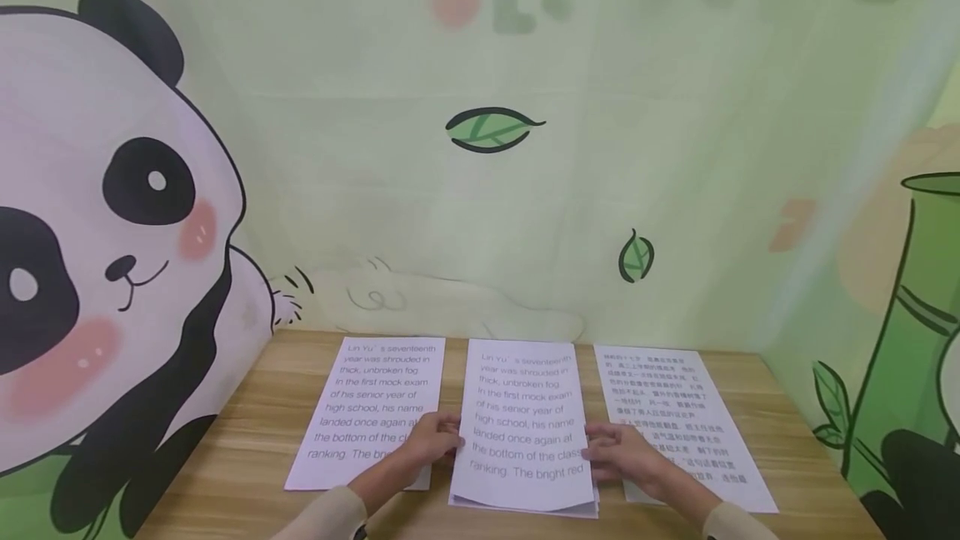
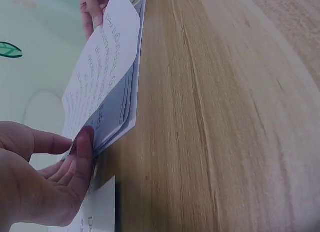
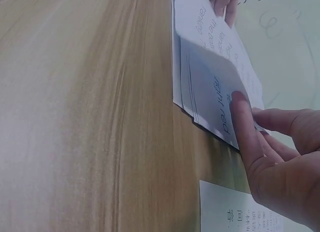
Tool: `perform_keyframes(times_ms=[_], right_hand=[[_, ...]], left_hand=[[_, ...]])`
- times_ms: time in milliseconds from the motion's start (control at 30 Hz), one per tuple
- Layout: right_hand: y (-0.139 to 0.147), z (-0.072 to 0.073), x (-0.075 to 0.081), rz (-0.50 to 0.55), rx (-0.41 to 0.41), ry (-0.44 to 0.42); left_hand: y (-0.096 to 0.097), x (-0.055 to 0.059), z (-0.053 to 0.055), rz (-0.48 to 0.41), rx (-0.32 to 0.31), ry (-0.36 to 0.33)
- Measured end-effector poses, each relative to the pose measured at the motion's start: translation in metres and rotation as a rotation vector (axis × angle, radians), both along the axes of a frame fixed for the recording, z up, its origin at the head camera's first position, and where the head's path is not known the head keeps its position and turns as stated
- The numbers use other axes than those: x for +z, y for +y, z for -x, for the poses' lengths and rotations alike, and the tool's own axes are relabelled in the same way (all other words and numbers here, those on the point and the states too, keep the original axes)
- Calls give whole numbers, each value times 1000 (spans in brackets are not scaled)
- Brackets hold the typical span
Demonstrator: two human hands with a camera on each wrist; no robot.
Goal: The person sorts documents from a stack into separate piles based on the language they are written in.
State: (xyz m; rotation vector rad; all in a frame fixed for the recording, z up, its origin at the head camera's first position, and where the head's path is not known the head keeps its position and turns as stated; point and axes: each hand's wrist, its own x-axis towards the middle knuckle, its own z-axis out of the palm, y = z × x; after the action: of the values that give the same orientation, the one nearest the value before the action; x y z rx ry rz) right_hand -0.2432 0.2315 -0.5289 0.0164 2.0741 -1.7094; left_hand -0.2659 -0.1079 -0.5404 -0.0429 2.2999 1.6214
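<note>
White printed paper sheet (image 1: 521, 423) bows above a white paper stack (image 3: 202, 87); left hand (image 1: 433, 440) and right hand (image 1: 628, 457) pinch its opposite side edges, thumbs and fingers nearly closed.

Wears a plain cream left sleeve (image 1: 326, 515) at seven o'clock and a matching right sleeve (image 1: 738, 521) near five, with a small dark patch (image 1: 361, 532) by the left cuff (image 1: 352, 505).

Panda (image 1: 105, 182) cropped, lower sheets (image 3: 201, 89) mostly hidden
</note>
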Motion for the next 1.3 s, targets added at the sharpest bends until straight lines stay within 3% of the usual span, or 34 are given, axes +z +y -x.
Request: perform_keyframes(times_ms=[200,367,833,1067,1300], right_hand=[[0,0,-2,-18,-12,-17],[-2,0,-4,-18,-51,-41],[-11,-6,-11,47,10,63],[-33,-3,-16,114,43,56],[-56,0,-18,138,14,67]], left_hand=[[-11,-5,0,-73,-54,-47],[-19,-7,-3,-117,-55,-67],[-45,-12,-9,-169,-53,-11],[-71,-4,-15,-141,-15,-22],[-96,1,-20,-142,-33,-1]])
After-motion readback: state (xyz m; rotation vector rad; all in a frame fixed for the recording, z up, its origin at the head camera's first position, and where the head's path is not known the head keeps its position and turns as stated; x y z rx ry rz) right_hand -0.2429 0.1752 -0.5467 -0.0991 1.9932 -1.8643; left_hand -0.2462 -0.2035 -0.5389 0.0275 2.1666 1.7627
